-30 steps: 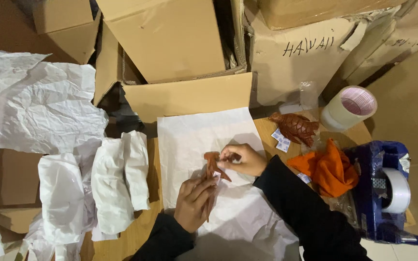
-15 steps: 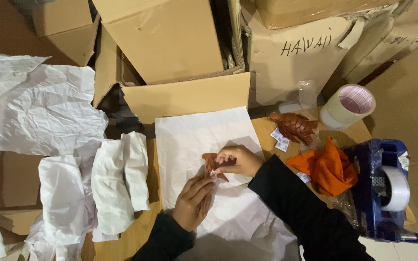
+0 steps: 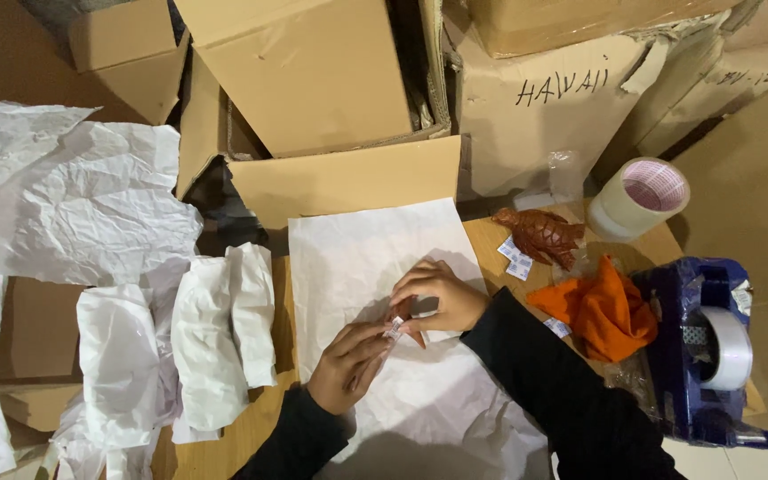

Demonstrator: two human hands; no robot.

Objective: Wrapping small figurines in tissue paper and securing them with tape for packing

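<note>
Wrapping goes best with the small reddish figure (image 3: 409, 322) kept centred on the white paper sheet (image 3: 375, 258) (mostly hidden now). Right hand (image 3: 437, 298) curls closed over it; left hand (image 3: 353, 360) pinches its near end, so fold snugly without tearing.

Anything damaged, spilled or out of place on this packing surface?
Nothing looks spilled or broken. Both hands, left hand and right hand, work a small reddish-brown piece on the flat white sheet. Crumpled paper and loosely wrapped bundles lie to the left; the carved turtle looks intact.
</note>
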